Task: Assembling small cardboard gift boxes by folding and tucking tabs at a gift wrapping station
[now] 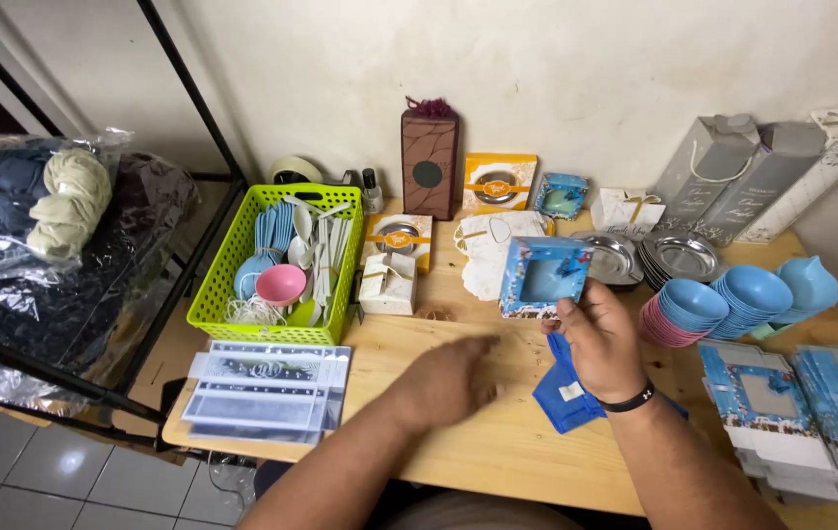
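My right hand holds up a small blue gift box with a square window, over the middle of the wooden table. A black band sits on that wrist. Under the hand lies a blue cloth piece with a white tag. My left hand hovers low over the bare wood left of the cloth, blurred, palm down and holding nothing.
A lime green basket with spoons and small bowls stands at the left. Flat printed boxes lie before it. Blue and pink bowls, metal plates, flat blue boxes and tall grey gift boxes fill the right side.
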